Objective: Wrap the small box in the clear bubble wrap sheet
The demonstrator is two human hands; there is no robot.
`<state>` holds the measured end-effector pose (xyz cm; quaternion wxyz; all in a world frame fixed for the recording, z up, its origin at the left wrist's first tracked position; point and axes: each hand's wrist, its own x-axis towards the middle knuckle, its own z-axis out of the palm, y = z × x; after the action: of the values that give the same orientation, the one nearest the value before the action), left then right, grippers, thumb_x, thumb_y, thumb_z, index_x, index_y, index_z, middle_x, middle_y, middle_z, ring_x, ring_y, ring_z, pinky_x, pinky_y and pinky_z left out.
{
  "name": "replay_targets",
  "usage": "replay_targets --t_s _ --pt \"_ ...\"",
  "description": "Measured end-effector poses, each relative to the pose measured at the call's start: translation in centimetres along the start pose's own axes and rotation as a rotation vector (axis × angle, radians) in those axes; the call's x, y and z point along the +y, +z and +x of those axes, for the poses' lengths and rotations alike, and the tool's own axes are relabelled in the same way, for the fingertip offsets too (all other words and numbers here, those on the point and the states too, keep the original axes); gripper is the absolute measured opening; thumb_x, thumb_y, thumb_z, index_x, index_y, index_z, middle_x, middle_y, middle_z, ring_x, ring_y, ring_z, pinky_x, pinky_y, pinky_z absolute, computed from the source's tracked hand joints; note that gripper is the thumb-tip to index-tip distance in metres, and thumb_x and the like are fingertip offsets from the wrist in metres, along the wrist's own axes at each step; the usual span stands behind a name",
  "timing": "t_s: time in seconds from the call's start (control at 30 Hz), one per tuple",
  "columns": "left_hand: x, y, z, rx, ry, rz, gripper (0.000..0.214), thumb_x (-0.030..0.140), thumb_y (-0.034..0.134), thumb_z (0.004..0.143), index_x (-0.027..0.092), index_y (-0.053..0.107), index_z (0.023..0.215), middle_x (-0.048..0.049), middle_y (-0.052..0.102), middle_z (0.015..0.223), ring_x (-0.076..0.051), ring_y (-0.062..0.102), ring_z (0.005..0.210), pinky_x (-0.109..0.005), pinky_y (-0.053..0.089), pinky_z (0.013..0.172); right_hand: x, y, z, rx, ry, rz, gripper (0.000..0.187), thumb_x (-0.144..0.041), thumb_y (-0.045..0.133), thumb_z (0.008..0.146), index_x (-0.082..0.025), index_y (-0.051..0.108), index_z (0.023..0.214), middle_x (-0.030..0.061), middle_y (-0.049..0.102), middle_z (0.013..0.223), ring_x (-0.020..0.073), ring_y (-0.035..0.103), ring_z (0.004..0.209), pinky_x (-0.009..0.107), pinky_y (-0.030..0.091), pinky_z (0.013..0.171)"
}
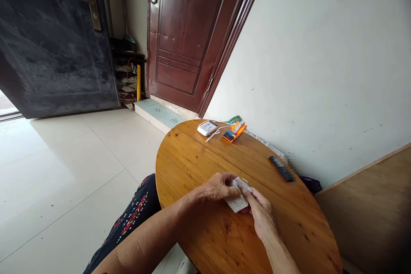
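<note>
Both my hands meet over the middle of a round wooden table. My left hand pinches the top of a small white packet with printed text. From the right side my right hand grips the same packet, fingers closed around it. The packet is held just above the tabletop and is partly hidden by my fingers.
At the table's far edge lie a white device with a cord and an orange case. A dark flat object lies near the wall side. A white wall runs along the right. Brown and dark doors stand beyond a tiled floor.
</note>
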<state>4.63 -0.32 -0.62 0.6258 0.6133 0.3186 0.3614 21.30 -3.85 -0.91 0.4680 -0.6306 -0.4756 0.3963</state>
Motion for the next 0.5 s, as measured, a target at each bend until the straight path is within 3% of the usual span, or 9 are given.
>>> replay_targets --t_s 0.13,0.23,0.5 --pt "-0.7 0.2 0.4 0.065 -0.049 -0.024 0.065 0.021 0.066 0.074 0.008 0.049 0.135 -0.009 0.065 0.107 -0.02 0.06 0.094 -0.033 0.049 0.087 -0.9 -0.1 0.6 0.001 -0.075 -0.048 0.041 -0.056 0.073 0.067 -0.018 0.075 0.084 0.0033 0.073 0.073 0.0208 0.062 0.066 0.029 0.046 0.056" --pt "-1.1 0.2 0.3 0.075 -0.032 -0.056 0.063 0.019 0.062 0.077 0.006 0.045 0.137 -0.0092 0.065 0.104 -0.018 0.06 0.089 -0.033 0.05 0.084 -0.9 0.3 0.8 0.032 -0.148 0.015 0.038 -0.055 0.073 0.069 -0.019 0.074 0.08 0.0038 0.074 0.08 0.0217 0.063 0.077 0.029 0.048 0.068" --pt "-2.0 0.0 0.3 0.042 0.018 -0.03 0.056 0.024 0.062 0.081 0.009 0.048 0.133 -0.0064 0.065 0.103 -0.017 0.059 0.091 -0.029 0.048 0.082 0.2 1.7 0.5 0.078 -0.155 0.164 0.036 -0.054 0.07 0.072 -0.02 0.07 0.081 0.0041 0.072 0.084 0.0225 0.063 0.08 0.031 0.051 0.072"
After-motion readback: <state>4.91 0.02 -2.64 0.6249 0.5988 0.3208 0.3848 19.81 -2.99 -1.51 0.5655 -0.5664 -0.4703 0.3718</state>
